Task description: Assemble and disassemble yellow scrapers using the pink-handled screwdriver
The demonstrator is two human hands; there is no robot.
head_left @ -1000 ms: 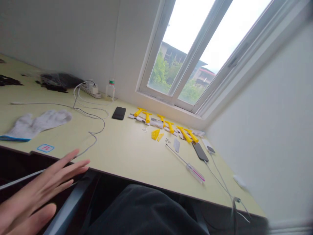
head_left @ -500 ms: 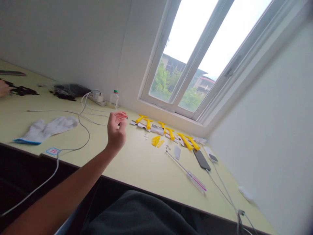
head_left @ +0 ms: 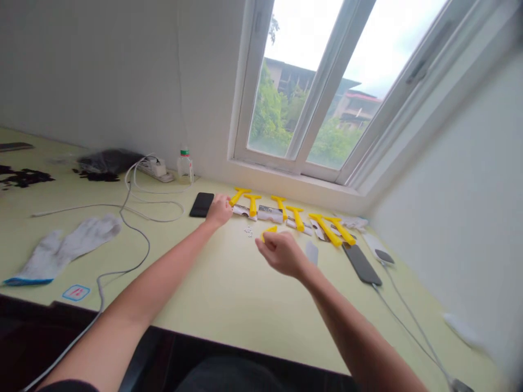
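Note:
My left hand [head_left: 219, 211] is at the back of the table, fingers curled at the left end of a row of yellow T-shaped tools [head_left: 279, 203]. What its fingers grip is hidden. Just left of it lies a black phone [head_left: 201, 204]. My right hand [head_left: 284, 253] is closed like a fist nearer the middle, knuckles in front of a yellow plastic piece [head_left: 268, 233]; whether it holds anything is hidden. Small metal bits [head_left: 248, 231] lie between the hands. Paper strips [head_left: 270, 213] lie under the tools. A pale grey flat piece [head_left: 311, 252] is right of my right hand.
A dark phone [head_left: 363, 265] on a cable and a white device [head_left: 378, 249] lie at the right. Leftward are white gloves [head_left: 67, 245], loose cables [head_left: 143, 239], a power strip [head_left: 157, 170], a bottle [head_left: 185, 167] and a black bagged heap [head_left: 108, 161]. A window stands behind.
My left hand has moved right and away from the black phone, which now shows fully. My right hand has come into view. The clear-handled screwdriver no longer shows. The view has shifted.

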